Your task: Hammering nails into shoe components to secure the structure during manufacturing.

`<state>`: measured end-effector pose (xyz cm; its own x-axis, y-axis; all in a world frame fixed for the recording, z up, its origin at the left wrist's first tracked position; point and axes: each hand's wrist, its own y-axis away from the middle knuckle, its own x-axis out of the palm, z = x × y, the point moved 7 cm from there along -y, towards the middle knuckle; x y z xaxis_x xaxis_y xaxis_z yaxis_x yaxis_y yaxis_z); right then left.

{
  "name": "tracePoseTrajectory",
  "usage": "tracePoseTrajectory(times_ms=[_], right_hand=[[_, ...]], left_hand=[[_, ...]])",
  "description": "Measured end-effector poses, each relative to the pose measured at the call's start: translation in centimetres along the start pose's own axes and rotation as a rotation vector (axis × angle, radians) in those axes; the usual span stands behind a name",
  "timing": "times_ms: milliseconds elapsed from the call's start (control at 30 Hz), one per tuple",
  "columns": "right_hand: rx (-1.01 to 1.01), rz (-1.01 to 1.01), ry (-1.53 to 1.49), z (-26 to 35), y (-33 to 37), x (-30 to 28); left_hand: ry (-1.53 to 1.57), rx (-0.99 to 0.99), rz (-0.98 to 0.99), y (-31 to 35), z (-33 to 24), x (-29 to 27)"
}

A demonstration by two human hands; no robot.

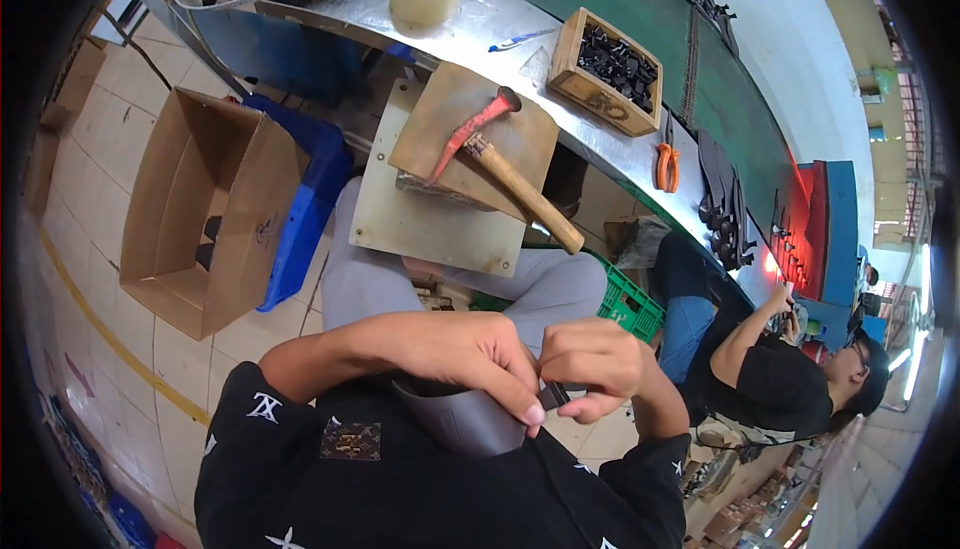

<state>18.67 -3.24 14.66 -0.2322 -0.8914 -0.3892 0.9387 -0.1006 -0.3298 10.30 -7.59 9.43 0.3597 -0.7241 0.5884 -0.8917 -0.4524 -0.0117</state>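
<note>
Dark-grey, smooth curved sheet piece [465, 422] is held close before our body. Our left hand [475, 345] has thumb and fingers closed upon its end, perhaps to keep it steady; our right hand [598, 357], thumb against finger, pinches a small black rectangular piece [553, 395] just beside it. Farther out, a red-headed hammer with wooden handle [498, 166] lies across a brown square board [420, 139], probably for easy reach. On the silvery metal bench [500, 14], a wooden box [600, 105] gathers small black parts [620, 61], likely against scattering.

The curved piece [468, 421] is dark grey, the hammer head [466, 133] red.
</note>
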Motion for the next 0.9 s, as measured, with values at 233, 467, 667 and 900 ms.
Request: tracePoseTrajectory(times_ms=[233, 467, 667, 900], right_hand=[[0.124, -0.07, 0.221, -0.2, 0.2, 0.0], [0.419, -0.715, 0.705, -1.3, 8.5, -6.7], [0.763, -1.3, 1.138, -3.8, 21.0, -13.9], [1.141, -1.498, 1.365, -4.3, 37.3, -24.8]], left_hand=[[-0.215, 0.048, -0.072, 1.0, -0.9, -0.7], [-1.277, 0.75, -1.422, 10.3, -19.4, -9.7], [-1.856, 0.441, -2.175, 22.3, -30.9, -18.3], [-1.802, 0.396, -1.797, 16.8, -25.3, -22.7]])
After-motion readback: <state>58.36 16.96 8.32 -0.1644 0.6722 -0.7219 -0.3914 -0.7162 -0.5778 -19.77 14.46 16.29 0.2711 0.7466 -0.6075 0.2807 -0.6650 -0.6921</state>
